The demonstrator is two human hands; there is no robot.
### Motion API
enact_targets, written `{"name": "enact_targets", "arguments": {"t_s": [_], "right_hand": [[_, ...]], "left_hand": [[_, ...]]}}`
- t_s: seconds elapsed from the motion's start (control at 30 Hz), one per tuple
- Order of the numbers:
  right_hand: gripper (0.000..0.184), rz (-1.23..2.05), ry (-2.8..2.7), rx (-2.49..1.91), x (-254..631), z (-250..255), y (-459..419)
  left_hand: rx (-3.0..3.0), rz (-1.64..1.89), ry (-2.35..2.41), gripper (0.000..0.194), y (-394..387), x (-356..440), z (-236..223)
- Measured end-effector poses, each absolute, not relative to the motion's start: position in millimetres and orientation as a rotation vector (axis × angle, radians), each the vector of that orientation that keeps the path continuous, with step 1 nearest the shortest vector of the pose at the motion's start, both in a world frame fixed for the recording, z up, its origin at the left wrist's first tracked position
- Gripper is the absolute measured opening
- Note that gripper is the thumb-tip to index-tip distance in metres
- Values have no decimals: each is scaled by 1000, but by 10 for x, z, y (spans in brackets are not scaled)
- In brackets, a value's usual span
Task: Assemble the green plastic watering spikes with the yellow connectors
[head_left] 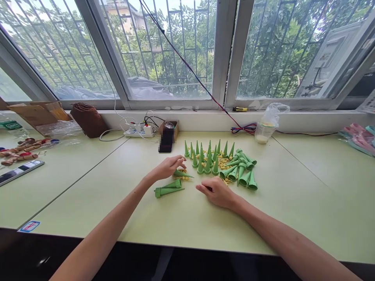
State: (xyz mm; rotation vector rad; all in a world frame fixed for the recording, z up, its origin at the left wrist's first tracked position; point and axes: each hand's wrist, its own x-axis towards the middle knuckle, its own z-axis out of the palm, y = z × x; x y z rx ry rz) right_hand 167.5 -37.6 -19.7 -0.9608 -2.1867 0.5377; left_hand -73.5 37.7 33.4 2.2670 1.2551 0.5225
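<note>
My left hand reaches over a few small yellow pieces, its fingers apart and slightly bent. A green plastic cone lies on its side directly beneath that hand; I cannot tell whether the fingers touch it. Closer to me, two more green cones lie side by side. My right hand rests on the table with its fingers curled closed, and anything inside is hidden. Beyond it, several green cones stand upright, points up, among yellow pieces. To their right lies a heap of tipped green cones.
Behind the cones are a dark phone, a small cardboard box and a power strip. A plastic cup stands at back right. Wooden toys and a brown pouch are at left. The table's front edge runs near me.
</note>
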Motion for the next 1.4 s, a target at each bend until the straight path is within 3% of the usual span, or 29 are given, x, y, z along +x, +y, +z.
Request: {"name": "enact_targets", "arguments": {"t_s": [0.23,0.47,0.7,0.97,1.27,1.4], "right_hand": [[51,537,-2206,-977,1675,-194,-376],[50,558,-2204,-979,1675,-199,-370],[50,567,-2203,-974,1684,-194,-375],[50,553,-2207,-987,1676,-204,-366],[50,533,-2225,-991,1678,-186,-376],[49,518,-2230,-1004,1673,-194,-372]], "left_hand": [[2220,586,1512,47,397,-1137,416],[2346,488,1570,30,325,-1280,267],[2306,556,1654,36,218,-1389,354],[2342,225,1688,26,57,-1572,363],[2384,300,1593,23,-77,-1428,287],[2397,489,1552,28,-117,-1284,427]]}}
